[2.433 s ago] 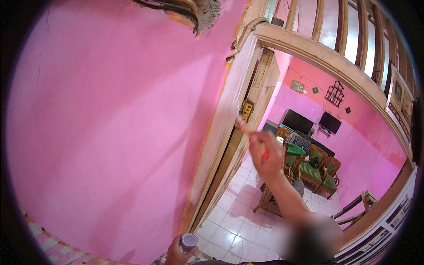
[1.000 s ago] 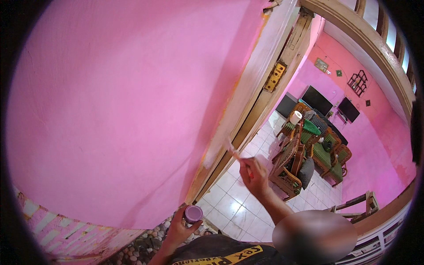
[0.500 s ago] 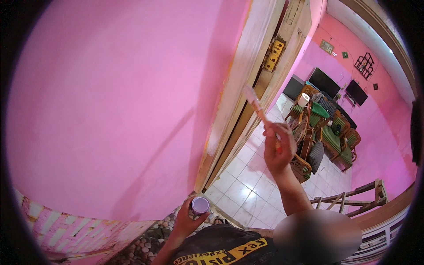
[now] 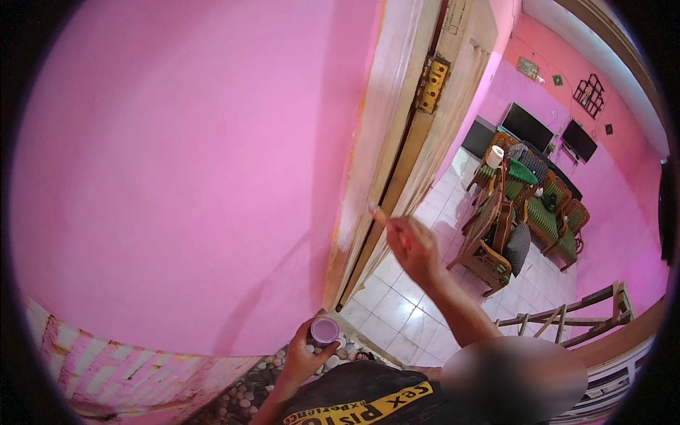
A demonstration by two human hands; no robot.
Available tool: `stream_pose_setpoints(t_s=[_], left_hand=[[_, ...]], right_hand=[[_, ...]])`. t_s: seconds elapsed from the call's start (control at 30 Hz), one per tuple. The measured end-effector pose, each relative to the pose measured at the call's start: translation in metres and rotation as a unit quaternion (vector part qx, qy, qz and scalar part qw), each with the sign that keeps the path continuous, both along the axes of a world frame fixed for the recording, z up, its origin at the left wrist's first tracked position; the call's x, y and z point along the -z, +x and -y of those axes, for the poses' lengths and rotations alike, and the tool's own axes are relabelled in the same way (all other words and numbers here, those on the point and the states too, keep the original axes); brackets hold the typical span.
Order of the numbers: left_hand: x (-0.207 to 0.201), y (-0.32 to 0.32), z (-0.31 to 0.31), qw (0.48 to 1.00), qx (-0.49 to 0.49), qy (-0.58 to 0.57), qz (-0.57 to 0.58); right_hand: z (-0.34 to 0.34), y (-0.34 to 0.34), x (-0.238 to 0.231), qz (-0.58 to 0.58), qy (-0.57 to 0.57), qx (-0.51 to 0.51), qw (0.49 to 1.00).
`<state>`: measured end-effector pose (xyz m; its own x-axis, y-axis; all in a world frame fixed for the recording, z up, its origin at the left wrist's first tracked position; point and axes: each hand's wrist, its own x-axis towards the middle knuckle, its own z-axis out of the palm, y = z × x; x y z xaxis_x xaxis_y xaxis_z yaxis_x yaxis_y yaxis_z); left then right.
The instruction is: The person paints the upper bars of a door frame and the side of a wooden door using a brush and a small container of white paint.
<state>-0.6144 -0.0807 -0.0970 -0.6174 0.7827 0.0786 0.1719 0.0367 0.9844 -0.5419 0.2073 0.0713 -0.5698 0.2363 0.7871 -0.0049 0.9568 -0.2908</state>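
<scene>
My right hand (image 4: 416, 248) is closed round the orange handle of a paintbrush (image 4: 380, 214). The brush's pale tip meets or nearly meets the whitish door frame (image 4: 358, 202); whether it touches, I cannot tell. Lower down, my left hand (image 4: 304, 358) wraps round a small round cup (image 4: 325, 331), whose open top faces up and shows a pinkish-purple inside. The cup stays near the foot of the frame, close to the pink wall (image 4: 191, 163). A yellowish metal hinge (image 4: 433, 86) sits on the frame's inner edge, above the brush.
Through the doorway lies a white tiled floor (image 4: 397, 301). Wooden chairs with green striped cushions (image 4: 542, 212) stand farther in, along with a guitar (image 4: 501, 225) and dark screens (image 4: 527, 127). At right is a wooden trestle (image 4: 598, 312); pebbled ground (image 4: 241, 397) lies below my left arm.
My right hand has moved down and left with the paintbrush, bringing its tip from higher by the frame's inner edge to the whitish face. My left hand still holds the cup in about the same place.
</scene>
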Motion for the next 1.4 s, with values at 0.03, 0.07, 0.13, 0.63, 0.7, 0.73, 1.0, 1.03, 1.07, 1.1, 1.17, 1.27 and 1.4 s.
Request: stream_pose_setpoints(t_s=[0.03, 0.07, 0.13, 0.63, 0.7, 0.73, 1.0, 1.03, 1.07, 1.1, 1.17, 1.27, 1.4], left_hand=[[-0.004, 0.001, -0.001, 1.0, 0.002, -0.004, -0.004], [-0.01, 0.002, -0.001, 1.0, -0.005, 0.002, -0.002], [-0.017, 0.005, -0.002, 1.0, -0.011, 0.004, -0.002], [-0.005, 0.005, -0.004, 0.998, -0.029, 0.028, -0.049], [-0.009, 0.007, -0.005, 0.999, -0.024, 0.031, -0.037], [-0.01, 0.006, -0.006, 0.999, -0.021, 0.029, -0.039], [-0.021, 0.01, -0.012, 0.999, -0.028, 0.017, -0.039], [-0.017, 0.009, -0.012, 0.999, -0.03, 0.018, -0.038], [-0.01, 0.008, -0.011, 0.998, -0.035, 0.021, -0.042], [-0.007, 0.007, -0.011, 0.998, -0.041, 0.024, -0.045], [-0.014, 0.006, -0.012, 0.998, -0.04, 0.024, -0.044], [-0.006, 0.005, -0.01, 0.998, -0.042, 0.025, -0.043], [-0.006, 0.007, -0.015, 0.999, -0.03, 0.018, -0.024]], right_hand=[[-0.004, -0.003, -0.012, -0.028, 0.021, 0.008, 0.999], [-0.004, -0.003, -0.027, -0.069, 0.031, 0.008, 0.997], [0.0, 0.0, -0.049, -0.134, 0.041, 0.004, 0.99], [-0.003, 0.005, 0.008, 0.022, 0.019, 0.014, 0.999], [-0.006, -0.001, -0.034, -0.048, 0.014, -0.007, 0.999], [-0.008, -0.003, -0.052, -0.095, 0.044, -0.008, 0.995], [-0.014, -0.007, -0.041, -0.191, 0.111, -0.017, 0.975], [-0.013, -0.004, -0.025, -0.152, 0.118, -0.018, 0.981], [-0.009, 0.001, -0.007, -0.118, 0.088, -0.02, 0.989], [-0.005, 0.006, 0.01, -0.083, 0.058, -0.022, 0.995], [0.004, 0.017, 0.034, -0.035, 0.016, -0.019, 0.999], [0.009, 0.02, 0.038, 0.015, 0.004, -0.019, 1.0], [-0.005, 0.004, -0.001, -0.041, 0.018, -0.017, 0.999]])
